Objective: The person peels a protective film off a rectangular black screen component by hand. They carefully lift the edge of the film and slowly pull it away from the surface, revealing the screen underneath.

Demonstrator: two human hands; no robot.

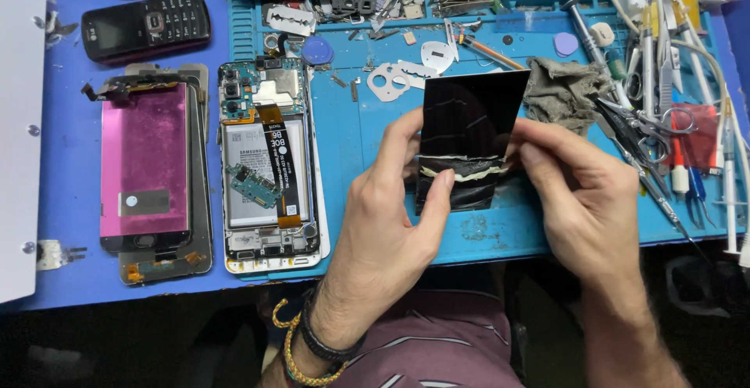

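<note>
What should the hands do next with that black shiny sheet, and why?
Probably keep peeling, slowly. The left hand and right hand pinch the black sheet from both sides, and its lower part is already crumpled with a pale torn strip showing across it. The top is flat, so a gentle pull there seems the likely small move.

Left of blue mat (355, 134): one keypad phone (146, 27), one detached screen (148, 165). On mat: one opened phone (269, 165), one rag (564, 91).
</note>
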